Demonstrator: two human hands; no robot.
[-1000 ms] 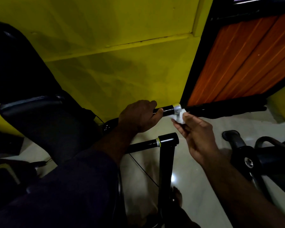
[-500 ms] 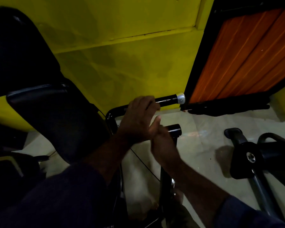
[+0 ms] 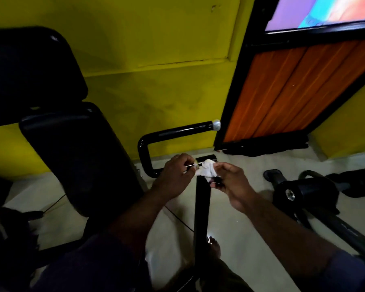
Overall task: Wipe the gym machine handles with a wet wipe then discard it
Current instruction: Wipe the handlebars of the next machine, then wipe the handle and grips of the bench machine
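- Both hands meet at frame centre: our left hand (image 3: 178, 174) no longer holds the upper handle (image 3: 183, 131) and grips the lower handle (image 3: 208, 159).
- Our right hand (image 3: 230, 183) pinches the wet wipe (image 3: 205, 171) against it (discarding comes later).

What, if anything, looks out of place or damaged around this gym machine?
Nothing serious. The yellow wall has a small chipped-looking mark high up, and a thin cable trails loose over the floor. The right hand holds the wipe at the lower handle, gripped by the left hand.
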